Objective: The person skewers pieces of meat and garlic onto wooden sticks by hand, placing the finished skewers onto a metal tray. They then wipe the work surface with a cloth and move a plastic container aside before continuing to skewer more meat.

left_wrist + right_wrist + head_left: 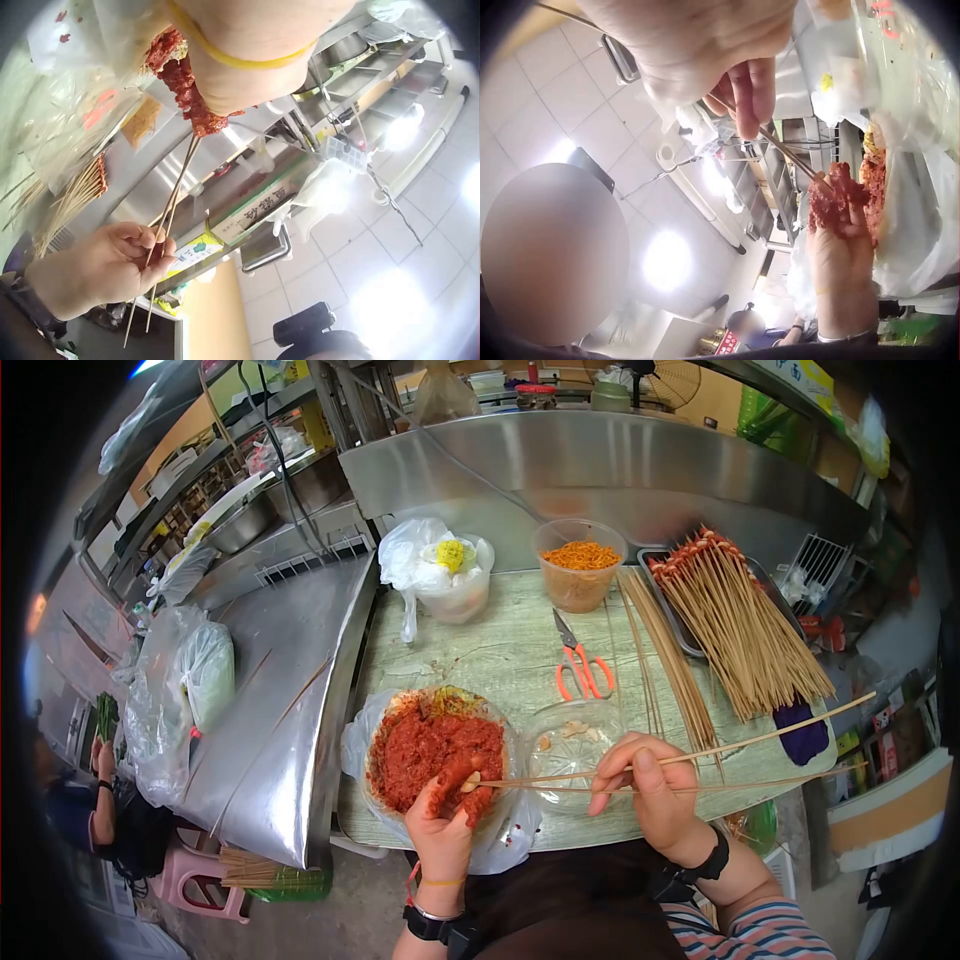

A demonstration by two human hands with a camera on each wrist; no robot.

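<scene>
My right hand [655, 795] grips two long bamboo skewers [780, 738], which fan apart behind it and run close together toward the left. At their tips, my left hand [445, 840] pinches a small pale slice [470, 783] between thumb and fingers. Red minced paste coats those fingers, seen thickly in the right wrist view. Below and behind the left hand is a plastic-lined bowl [512, 745] of red seasoned meat paste [430, 745]. A clear container [545, 760] with several similar pale slices sits between the hands.
Orange-handled scissors [575, 660] lie behind the clear container. At the back stand a tub of orange shreds [580, 585] and a bagged white tub [455, 595]. Loose skewers [675, 670] and a tray [655, 565] of loaded skewers are on the right. Another person's arm [103, 800] shows far left.
</scene>
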